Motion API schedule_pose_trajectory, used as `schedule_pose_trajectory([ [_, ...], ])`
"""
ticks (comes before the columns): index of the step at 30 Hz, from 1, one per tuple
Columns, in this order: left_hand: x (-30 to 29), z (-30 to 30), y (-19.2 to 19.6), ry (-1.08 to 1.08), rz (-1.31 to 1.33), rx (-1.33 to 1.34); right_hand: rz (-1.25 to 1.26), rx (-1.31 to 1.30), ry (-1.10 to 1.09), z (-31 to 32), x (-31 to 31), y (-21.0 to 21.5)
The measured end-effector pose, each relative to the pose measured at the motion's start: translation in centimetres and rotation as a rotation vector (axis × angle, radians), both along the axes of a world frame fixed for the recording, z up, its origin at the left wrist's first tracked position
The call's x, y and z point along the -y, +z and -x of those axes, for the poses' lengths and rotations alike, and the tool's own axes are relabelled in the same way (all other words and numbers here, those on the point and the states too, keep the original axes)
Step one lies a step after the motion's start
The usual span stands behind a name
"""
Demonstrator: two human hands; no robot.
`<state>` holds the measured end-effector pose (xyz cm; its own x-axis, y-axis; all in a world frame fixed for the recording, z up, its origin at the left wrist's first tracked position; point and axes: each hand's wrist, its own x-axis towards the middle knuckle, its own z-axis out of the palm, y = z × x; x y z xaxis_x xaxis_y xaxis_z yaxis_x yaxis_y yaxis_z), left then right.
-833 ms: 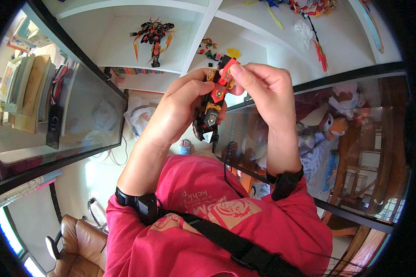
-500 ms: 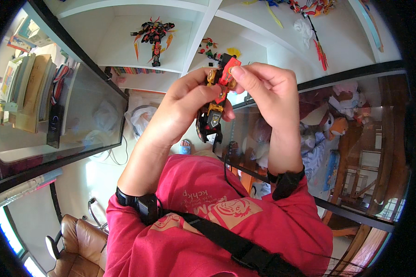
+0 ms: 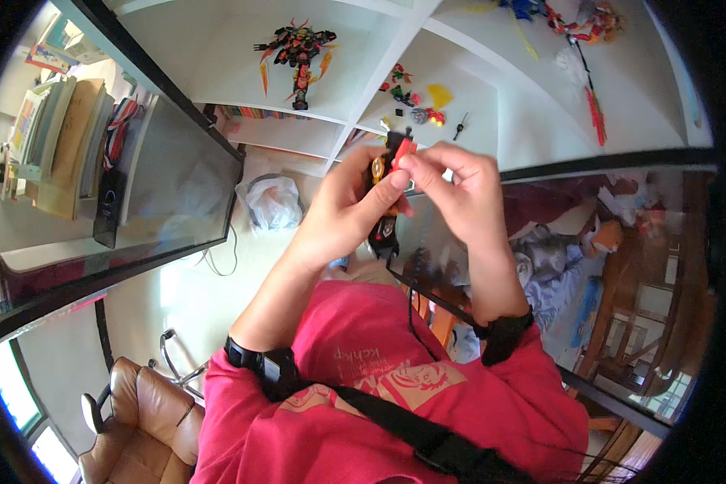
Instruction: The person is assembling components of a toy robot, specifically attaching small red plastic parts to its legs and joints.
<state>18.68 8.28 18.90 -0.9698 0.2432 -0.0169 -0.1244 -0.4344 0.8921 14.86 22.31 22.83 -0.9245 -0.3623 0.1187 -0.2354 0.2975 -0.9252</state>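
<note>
Both hands are raised in front of my chest around a black, red and gold toy figure. My left hand is closed around its middle from the left side, thumb pressed across the front. From the right, my right hand pinches the red piece near the toy's upper end. The two thumb tips almost meet there. Much of the toy's middle is hidden behind my fingers, while its black lower part sticks out below them.
Ahead stands a white shelf unit. A black and red toy robot stands in one compartment, and small toy parts lie in another. Glass doors flank me. A plastic bag and a brown chair are at the left.
My left thumb has moved up across the toy towards the right thumb and covers more of it. The hands sit slightly lower in the picture, and the surroundings have shifted right.
</note>
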Motion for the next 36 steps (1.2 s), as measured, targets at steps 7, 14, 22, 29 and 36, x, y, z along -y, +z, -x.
schedule_pose_trajectory([
  [7, 2.0, -0.4, -6.5, 0.225, 0.004, 0.218, -0.066, 0.173, 0.033, 1.2, 3.5, -7.5],
  [14, 4.6, 0.9, -12.5, 0.319, -0.038, 0.259, 0.004, 0.254, 0.024, 3.0, 7.1, -13.9],
  [22, 4.5, 2.2, -12.2, 0.457, 0.197, 0.184, 0.206, 0.426, -0.001, 4.2, 7.3, -13.4],
  [29, 4.3, 2.5, -9.9, 0.459, 0.24, 0.041, 0.347, 0.365, -0.036, 4.5, 7.1, -10.6],
  [36, 4.3, 2.5, -7.7, 0.574, 0.514, -0.201, 0.266, 0.332, -0.041, 4.2, 7.1, -7.4],
])
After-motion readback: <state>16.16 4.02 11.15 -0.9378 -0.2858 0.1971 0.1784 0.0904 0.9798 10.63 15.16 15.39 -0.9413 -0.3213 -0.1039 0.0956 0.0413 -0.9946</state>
